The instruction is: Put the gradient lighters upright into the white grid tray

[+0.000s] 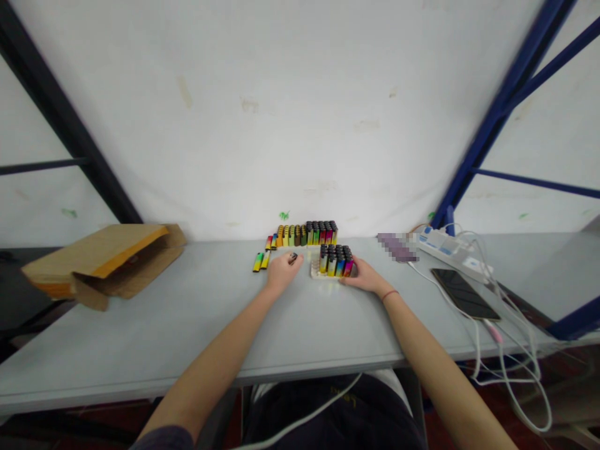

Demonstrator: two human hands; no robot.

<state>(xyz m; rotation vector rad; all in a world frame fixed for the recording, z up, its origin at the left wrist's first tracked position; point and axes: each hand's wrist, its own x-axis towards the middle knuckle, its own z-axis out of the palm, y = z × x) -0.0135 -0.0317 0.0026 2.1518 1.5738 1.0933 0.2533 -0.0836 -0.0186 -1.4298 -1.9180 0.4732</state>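
- My left hand (281, 275) is curling at a small dark object (293, 258); I cannot tell if it is pinching.
- My right hand (362, 278) is resting open against a white tray (317, 274) of upright disposable lighters (334, 262) on the bench (187, 325).
- I am judging them light and slick: grip by the barrel.

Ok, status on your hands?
Left hand curled beside white plastic tray. Right hand at its right end. Multicoloured disposable lighters upright in tray.

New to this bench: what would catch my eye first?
The rainbow-coloured disposable lighters stand out: a row along the back of the grey table, and a block in a white tray that the right hand touches. Farther left lies a brown cardboard mailer; to the right, a white power strip trails cables.
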